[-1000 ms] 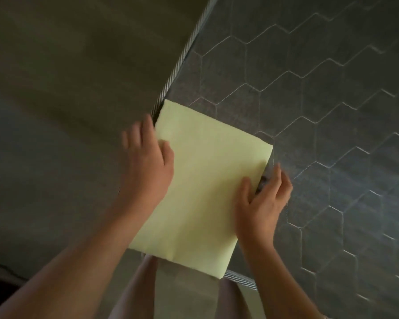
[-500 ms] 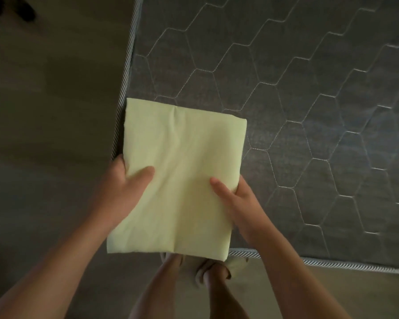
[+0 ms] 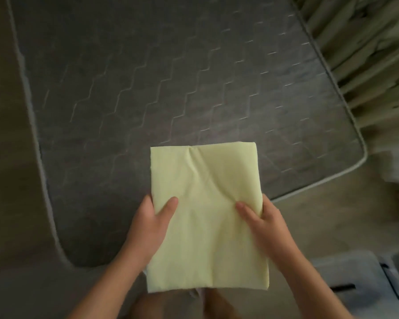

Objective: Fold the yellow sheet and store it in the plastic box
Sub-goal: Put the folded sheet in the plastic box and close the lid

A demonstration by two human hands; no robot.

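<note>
The yellow sheet point(image 3: 205, 199) is folded into a thick rectangle and is held up in the air in front of me. My left hand point(image 3: 151, 223) grips its left edge, thumb on top and fingers underneath. My right hand point(image 3: 266, 223) grips the right edge the same way. A pale plastic box point(image 3: 359, 284) with a dark clip shows blurred at the lower right, on the floor, to the right of the sheet.
A dark grey quilted mattress point(image 3: 148, 88) with a pale piped rim lies on the floor ahead. Green pleated curtains point(image 3: 366, 54) hang at the upper right. My bare legs point(image 3: 217, 305) are below the sheet. Brownish floor point(image 3: 7, 180) surrounds the mattress.
Both hands have lifted the folded sheet off the mattress corner and carried it as I turned; the view swung right, bringing the curtains and the plastic box into view.
</note>
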